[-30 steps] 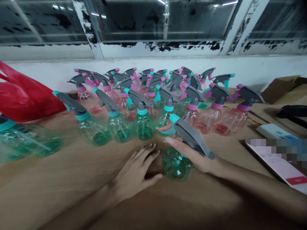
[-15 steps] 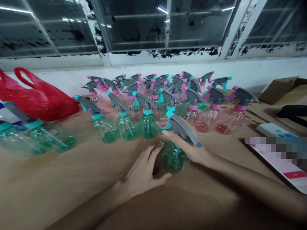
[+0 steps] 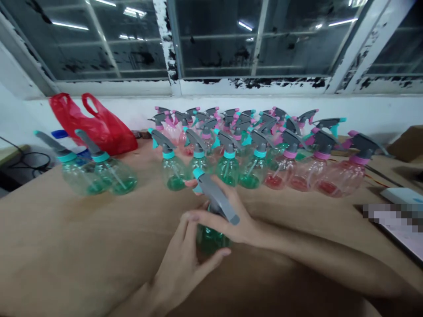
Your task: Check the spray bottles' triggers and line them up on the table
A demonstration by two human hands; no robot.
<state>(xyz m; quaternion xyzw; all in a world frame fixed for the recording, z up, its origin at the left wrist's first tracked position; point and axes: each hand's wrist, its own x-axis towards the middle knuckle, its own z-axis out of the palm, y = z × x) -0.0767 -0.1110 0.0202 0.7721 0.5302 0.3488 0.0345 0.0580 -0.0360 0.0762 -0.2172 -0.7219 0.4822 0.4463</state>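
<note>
A green spray bottle (image 3: 211,237) with a grey trigger head (image 3: 216,198) and teal nozzle stands on the brown table (image 3: 82,246) in front of me. My right hand (image 3: 231,220) is wrapped round its neck and trigger head. My left hand (image 3: 183,259) cups the bottle's body from the left, thumb under its front. Behind it stand several green bottles (image 3: 228,167) and pink bottles (image 3: 340,176) in rows below the window.
Two green spray bottles (image 3: 99,171) stand apart at the left, near a red plastic bag (image 3: 99,123). A white flat device (image 3: 401,196) and papers lie at the right edge. A black cable (image 3: 29,160) lies far left.
My left hand has gone from lying flat on the table to gripping the bottle's body. The bottle and both hands moved left and nearer; the view swung left, showing the red bag whole.
</note>
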